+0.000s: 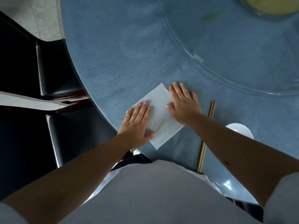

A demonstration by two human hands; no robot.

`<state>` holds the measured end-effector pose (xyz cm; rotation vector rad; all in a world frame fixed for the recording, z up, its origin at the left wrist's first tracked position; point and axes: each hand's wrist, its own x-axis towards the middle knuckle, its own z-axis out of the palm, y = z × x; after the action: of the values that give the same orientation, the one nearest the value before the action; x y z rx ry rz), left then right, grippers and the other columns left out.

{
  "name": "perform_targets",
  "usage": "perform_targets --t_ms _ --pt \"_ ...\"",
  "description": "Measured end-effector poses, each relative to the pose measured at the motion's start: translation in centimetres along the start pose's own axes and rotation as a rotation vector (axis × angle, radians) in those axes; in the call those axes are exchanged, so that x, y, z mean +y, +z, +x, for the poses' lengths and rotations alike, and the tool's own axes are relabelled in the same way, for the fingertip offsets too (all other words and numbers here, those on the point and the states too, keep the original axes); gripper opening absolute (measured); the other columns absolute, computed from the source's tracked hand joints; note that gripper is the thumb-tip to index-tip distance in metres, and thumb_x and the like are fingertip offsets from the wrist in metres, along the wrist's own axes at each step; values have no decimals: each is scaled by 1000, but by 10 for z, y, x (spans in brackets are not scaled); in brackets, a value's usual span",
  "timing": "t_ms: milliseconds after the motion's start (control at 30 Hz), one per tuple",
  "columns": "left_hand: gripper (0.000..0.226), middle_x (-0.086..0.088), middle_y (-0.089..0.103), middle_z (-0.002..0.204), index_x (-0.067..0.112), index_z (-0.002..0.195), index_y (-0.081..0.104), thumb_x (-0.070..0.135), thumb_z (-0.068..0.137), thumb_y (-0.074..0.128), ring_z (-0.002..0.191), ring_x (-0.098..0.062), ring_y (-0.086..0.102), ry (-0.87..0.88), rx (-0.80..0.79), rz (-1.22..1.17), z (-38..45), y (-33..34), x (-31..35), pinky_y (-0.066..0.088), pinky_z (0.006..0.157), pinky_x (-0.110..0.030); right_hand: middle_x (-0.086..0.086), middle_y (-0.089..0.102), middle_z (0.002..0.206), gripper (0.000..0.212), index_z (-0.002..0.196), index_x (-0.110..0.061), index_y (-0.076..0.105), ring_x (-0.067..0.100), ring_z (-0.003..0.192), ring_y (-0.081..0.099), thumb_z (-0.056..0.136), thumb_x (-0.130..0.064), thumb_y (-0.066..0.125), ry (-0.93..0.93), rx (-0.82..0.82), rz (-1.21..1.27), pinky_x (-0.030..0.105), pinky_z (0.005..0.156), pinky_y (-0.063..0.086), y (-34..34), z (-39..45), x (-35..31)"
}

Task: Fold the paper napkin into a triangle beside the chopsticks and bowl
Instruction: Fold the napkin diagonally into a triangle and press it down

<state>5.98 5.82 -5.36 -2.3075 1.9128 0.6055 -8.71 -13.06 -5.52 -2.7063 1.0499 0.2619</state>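
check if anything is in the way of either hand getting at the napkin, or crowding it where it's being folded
Nothing visible is in the way. The left hand and right hand both lie flat on the napkin, which is still an unfolded square. The chopsticks and white bowl sit apart to its right.

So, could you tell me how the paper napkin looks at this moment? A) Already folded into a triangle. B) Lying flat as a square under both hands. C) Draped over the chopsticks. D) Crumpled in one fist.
B: the napkin lies flat and four-cornered on the blue table, with the left hand and right hand pressed palm-down on it, and the chopsticks lying apart to its right.
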Motion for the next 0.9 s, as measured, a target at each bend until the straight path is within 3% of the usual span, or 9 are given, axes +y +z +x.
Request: perform_targets --t_ms 100,267,400,500,567,667,733,833,900 --pt "92 -11 2 163 9 152 9 64 85 40 149 -29 0 -69 53 -113 6 -10 2 0 119 -46 4 22 157 67 145 -17 30 26 140 21 88 -48 47 163 37 157 48 109 20 -2 1 -3" --pt "68 -7 41 146 13 144 33 40 86 56 131 -31 36 -256 221 -321 47 -41 12 29 105 -47 3 52 128 35 115 -21 58 29 120 40 83 -35 58 294 169 316 41 98 28 -17 14 -13" --pt "43 -2 58 122 18 125 50 36 86 56 115 -26 52 -378 169 -431 78 -58 12 36 95 -45 1 56 112 13 94 -24 63 27 112 43 84 -28 56 335 124 383 38 91 30 -23 23 -17" --pt "33 2 60 106 20 113 54 36 85 59 101 -23 56 -460 73 -482 91 -68 9 42 89 -42 0 56 106 13 86 -22 65 27 107 43 85 -22 51 318 105 379 37 88 31 -24 24 -18" --pt "19 3 60 92 22 99 58 33 84 58 86 -22 58 -466 37 -492 95 -72 7 46 73 -35 0 57 105 16 86 -22 66 27 106 44 86 -21 50 315 101 379 37 87 33 -24 24 -19" --pt "10 1 60 91 23 90 63 29 84 57 78 -21 58 -422 12 -525 96 -74 5 37 53 -25 0 58 107 17 89 -22 66 27 108 45 85 -21 50 331 89 404 38 87 34 -25 24 -19" --pt "8 2 60 92 24 91 62 28 85 58 79 -19 58 -398 26 -562 94 -74 5 38 54 -25 1 57 113 20 100 -23 64 27 112 44 84 -24 53 338 74 456 39 90 34 -26 24 -17" --pt "5 5 62 94 28 91 59 27 87 61 87 -16 59 -368 51 -685 90 -75 3 49 69 -29 -1 47 133 48 126 -27 51 26 124 35 79 -29 60 294 -17 506 40 99 30 -31 24 -16" --pt "7 7 62 94 25 93 60 22 88 63 91 -14 59 -329 68 -752 87 -76 0 49 76 -27 -6 41 137 52 126 -29 51 23 128 28 76 -30 63 248 -72 503 37 100 24 -33 25 -16"
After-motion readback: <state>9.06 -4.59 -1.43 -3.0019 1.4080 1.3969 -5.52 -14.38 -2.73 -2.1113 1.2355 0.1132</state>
